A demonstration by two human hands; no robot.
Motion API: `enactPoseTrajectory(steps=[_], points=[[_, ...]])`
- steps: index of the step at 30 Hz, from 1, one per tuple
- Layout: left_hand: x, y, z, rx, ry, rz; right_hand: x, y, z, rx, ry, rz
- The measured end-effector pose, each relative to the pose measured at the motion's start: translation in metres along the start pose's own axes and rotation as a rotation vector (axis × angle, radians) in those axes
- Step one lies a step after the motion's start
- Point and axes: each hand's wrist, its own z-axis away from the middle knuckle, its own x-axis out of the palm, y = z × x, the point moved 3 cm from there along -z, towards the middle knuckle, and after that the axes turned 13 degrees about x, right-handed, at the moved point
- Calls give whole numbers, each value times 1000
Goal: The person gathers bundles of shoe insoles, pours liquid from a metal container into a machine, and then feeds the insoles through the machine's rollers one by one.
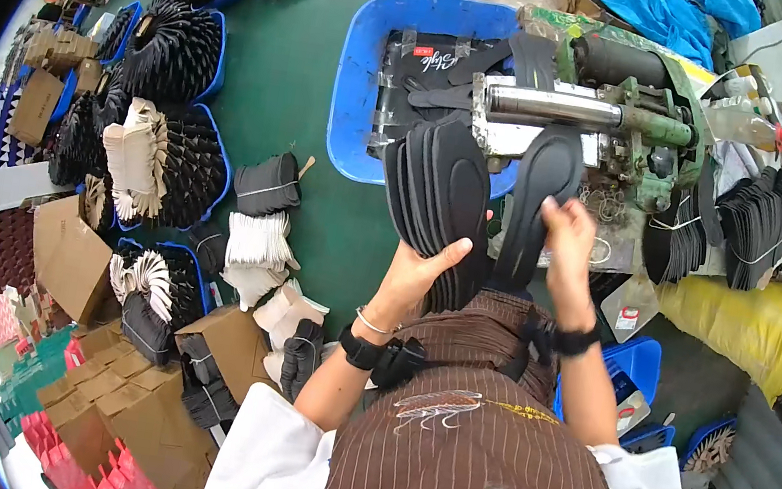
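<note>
A fanned stack of black shoe insoles (pixel 432 185) stands upright in my left hand (pixel 414 280), with the thumb across its near face. My right hand (pixel 568 243) pinches a single black insole (pixel 551 162) by its lower edge. That insole's rounded upper end reaches the metal roller (pixel 548 105) of a green machine (pixel 629 70); whether the roller grips it I cannot tell. Behind the roller, dark strap-like pieces (pixel 534 60) hang over the machine's far side. Several loose dark pieces (pixel 441 100) lie in a blue bin (pixel 357 62) beyond the stack.
Bundled black insoles (pixel 756 226) and a yellow sack (pixel 743 323) are at the right. Blue tubs of black pieces (pixel 199 54) line the left side. Pale tied bundles (pixel 260 243) and cardboard boxes (pixel 234 348) sit on the green floor (pixel 307 60).
</note>
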Motion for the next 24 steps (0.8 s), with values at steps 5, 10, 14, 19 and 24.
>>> enactPoseTrajectory(steps=[5, 10, 14, 19, 24], points=[[-8, -9, 3, -20, 161, -83, 44, -26, 16, 117, -200, -44], [5, -1, -5, -48, 153, -17, 3, 6, 18, 73, -37, 34], [2, -13, -9, -78, 194, -35, 16, -28, -27, -71, -142, -3], [-1, -12, -12, 7, 204, -125, 25, 17, 38, -115, -129, 242], [4, -15, -15, -172, 190, 85, -8, -8, -39, -115, 27, 61]])
